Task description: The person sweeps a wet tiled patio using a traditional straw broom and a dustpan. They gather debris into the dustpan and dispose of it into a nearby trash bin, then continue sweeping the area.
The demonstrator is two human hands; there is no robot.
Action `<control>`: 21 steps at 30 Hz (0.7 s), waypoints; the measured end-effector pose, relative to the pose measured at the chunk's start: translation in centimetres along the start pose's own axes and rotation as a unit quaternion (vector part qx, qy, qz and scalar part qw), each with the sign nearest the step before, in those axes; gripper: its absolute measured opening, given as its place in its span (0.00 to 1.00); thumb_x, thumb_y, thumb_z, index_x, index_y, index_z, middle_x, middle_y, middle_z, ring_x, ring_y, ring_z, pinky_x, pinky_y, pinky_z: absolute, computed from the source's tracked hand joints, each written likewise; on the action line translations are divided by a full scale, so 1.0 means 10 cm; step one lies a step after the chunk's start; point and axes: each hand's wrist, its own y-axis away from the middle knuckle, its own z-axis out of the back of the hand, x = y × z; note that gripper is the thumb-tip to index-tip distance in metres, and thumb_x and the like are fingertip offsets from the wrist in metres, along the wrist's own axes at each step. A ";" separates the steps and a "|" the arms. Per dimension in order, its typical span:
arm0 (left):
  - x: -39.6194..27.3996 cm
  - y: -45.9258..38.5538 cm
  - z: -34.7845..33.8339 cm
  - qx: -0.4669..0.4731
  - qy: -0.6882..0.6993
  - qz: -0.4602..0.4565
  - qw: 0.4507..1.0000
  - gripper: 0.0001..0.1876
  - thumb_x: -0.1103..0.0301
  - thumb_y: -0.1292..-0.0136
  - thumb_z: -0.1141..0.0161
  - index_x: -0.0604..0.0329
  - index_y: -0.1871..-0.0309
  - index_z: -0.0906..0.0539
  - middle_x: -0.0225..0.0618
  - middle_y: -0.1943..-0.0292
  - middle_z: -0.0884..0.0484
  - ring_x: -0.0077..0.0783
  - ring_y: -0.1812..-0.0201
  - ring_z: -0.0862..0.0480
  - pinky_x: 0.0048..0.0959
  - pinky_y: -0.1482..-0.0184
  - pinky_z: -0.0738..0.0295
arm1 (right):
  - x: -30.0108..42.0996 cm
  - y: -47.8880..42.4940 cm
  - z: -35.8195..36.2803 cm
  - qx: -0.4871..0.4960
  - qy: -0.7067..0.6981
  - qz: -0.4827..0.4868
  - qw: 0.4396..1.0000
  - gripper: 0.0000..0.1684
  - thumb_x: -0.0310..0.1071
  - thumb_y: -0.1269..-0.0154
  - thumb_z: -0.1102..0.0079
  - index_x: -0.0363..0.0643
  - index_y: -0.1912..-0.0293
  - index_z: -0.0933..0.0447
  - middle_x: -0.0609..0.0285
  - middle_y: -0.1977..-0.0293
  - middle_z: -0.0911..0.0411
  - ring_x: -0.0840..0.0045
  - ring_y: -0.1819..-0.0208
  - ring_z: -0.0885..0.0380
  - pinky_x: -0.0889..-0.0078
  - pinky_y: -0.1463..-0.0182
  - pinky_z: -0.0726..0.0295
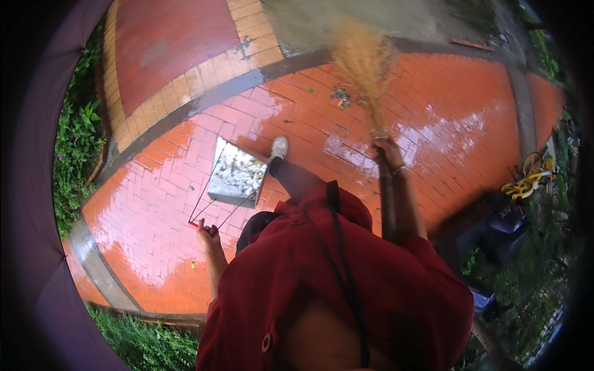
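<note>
My left hand (208, 232) is closed on the red grip of a metal dustpan's wire handle. The dustpan (239, 176) rests on the wet orange paving beside my shoe, with dark bits of debris scattered in its pan. With my right hand (390, 153) I grip a straw broom near the binding, its dark handle running back along my forearm. The broom's bristles (362, 60) fan out forward and are blurred. A small heap of leaves and litter (341, 97) lies on the paving just left of the bristles.
A grey kerb strip (232, 90) crosses ahead, with red paving (176, 41) edged in yellow beyond. Green plants (76, 143) line the left side. At right stand a yellow bicycle (533, 176) and a dark object (506, 222) bearing writing. Dark fabric (41, 185) hangs at far left.
</note>
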 end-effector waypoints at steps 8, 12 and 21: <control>0.33 0.04 0.84 -0.068 0.032 -0.005 0.997 0.06 0.65 0.41 0.46 0.54 0.66 0.30 0.22 0.84 0.44 0.20 0.86 0.47 0.24 0.70 0.35 | -0.66 0.72 -0.98 0.285 0.109 -0.041 0.952 0.25 0.25 0.50 0.44 0.39 0.50 0.36 0.63 0.82 0.30 0.81 0.84 0.30 0.80 0.83 0.31; 0.27 0.21 0.96 -0.107 0.038 -0.005 0.994 0.10 0.67 0.41 0.47 0.51 0.76 0.35 0.22 0.86 0.44 0.20 0.87 0.46 0.24 0.71 0.34 | -0.95 0.76 -1.28 0.351 0.211 -0.129 0.903 0.39 0.23 0.51 0.46 0.39 0.39 0.49 0.62 0.78 0.28 0.81 0.83 0.28 0.79 0.81 0.28; 0.67 0.79 1.04 -0.175 0.056 -0.019 0.983 0.05 0.64 0.39 0.49 0.53 0.68 0.30 0.22 0.84 0.41 0.19 0.87 0.45 0.24 0.70 0.34 | -0.74 0.93 -0.04 0.346 0.256 -0.211 0.878 0.41 0.26 0.51 0.44 0.41 0.37 0.50 0.61 0.71 0.27 0.79 0.75 0.27 0.78 0.72 0.26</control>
